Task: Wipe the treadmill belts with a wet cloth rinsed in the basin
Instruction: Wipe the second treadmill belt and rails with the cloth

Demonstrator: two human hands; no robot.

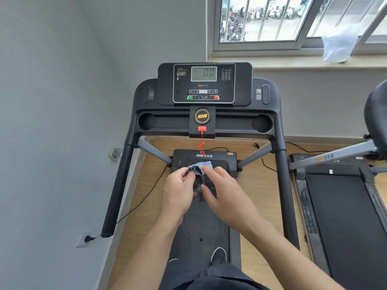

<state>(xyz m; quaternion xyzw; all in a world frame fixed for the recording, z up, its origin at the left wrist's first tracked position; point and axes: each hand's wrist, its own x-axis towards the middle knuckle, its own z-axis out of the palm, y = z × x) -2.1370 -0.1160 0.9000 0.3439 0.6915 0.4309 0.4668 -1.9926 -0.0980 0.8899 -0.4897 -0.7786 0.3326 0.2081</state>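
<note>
**Cloth in hand, belts waiting**

I am looking down and holding the cloth (200, 166) up in the air with both hands, over the front of the near belt (201, 227). My left hand (182, 191) is pinching one side with bent fingers. My right hand (227, 193) is pinching the other side, with its fingers more stretched out. The cloth is not touching the belt. I am standing on this belt, so I think I am only getting the cloth ready for wiping. I cannot tell if the cloth is wet. The second belt (345, 216) is lying on my right, waiting too. No basin is showing.
</note>
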